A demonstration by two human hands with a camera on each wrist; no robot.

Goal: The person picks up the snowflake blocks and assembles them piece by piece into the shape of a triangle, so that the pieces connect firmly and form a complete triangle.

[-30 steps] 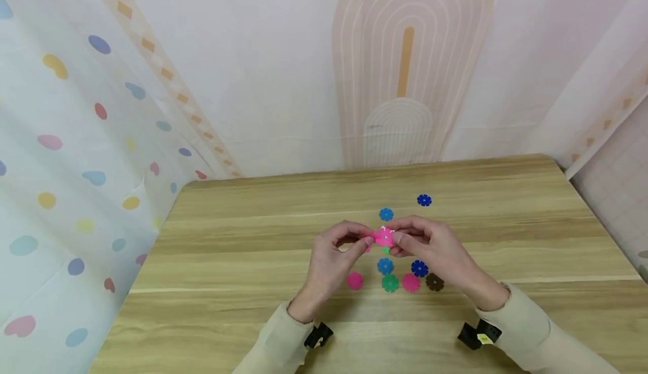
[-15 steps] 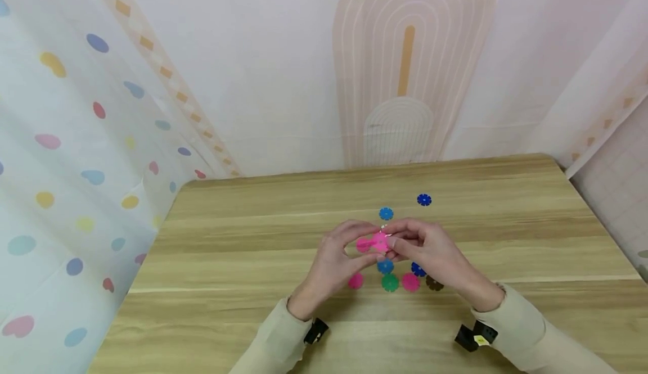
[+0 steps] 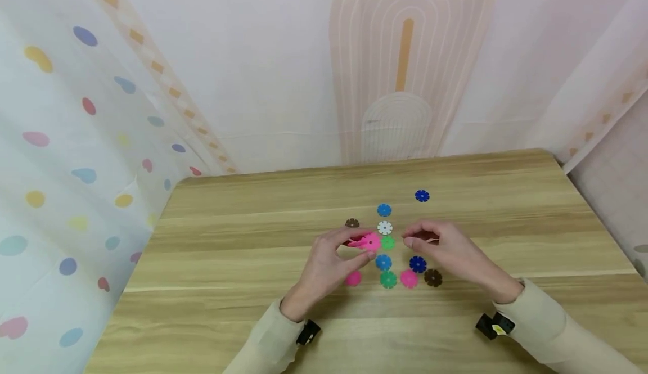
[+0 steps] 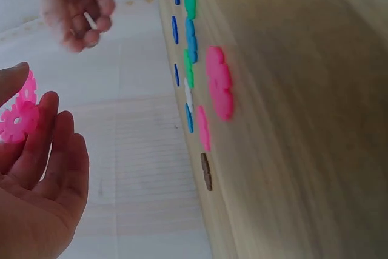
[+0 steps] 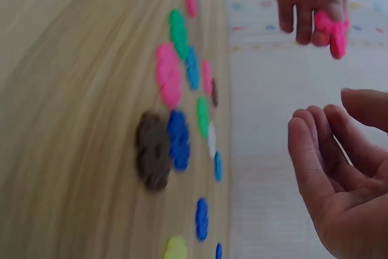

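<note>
Pink plastic discs (image 3: 365,242), joined into one small piece, are pinched between the thumb and fingertips of the left hand (image 3: 324,270) just above the wooden counter (image 3: 243,261); the same piece is seen in the left wrist view (image 4: 18,116) against the fingers. The right hand (image 3: 445,250) is held apart from the piece, to its right, with fingers loosely curled and nothing grasped, as the right wrist view (image 5: 339,168) confirms. Loose discs are spread flat on the counter between and below the hands: a white one (image 3: 385,228), a green one (image 3: 388,243) just beside the held piece, a blue one (image 3: 383,261), a dark blue one (image 3: 417,264), a second green one (image 3: 388,279), two pink ones (image 3: 409,278) and (image 3: 352,278), and a brown one (image 3: 432,277). Farther back lie another brown disc (image 3: 351,223) and two more blue discs (image 3: 384,210) and (image 3: 422,195).
</note>
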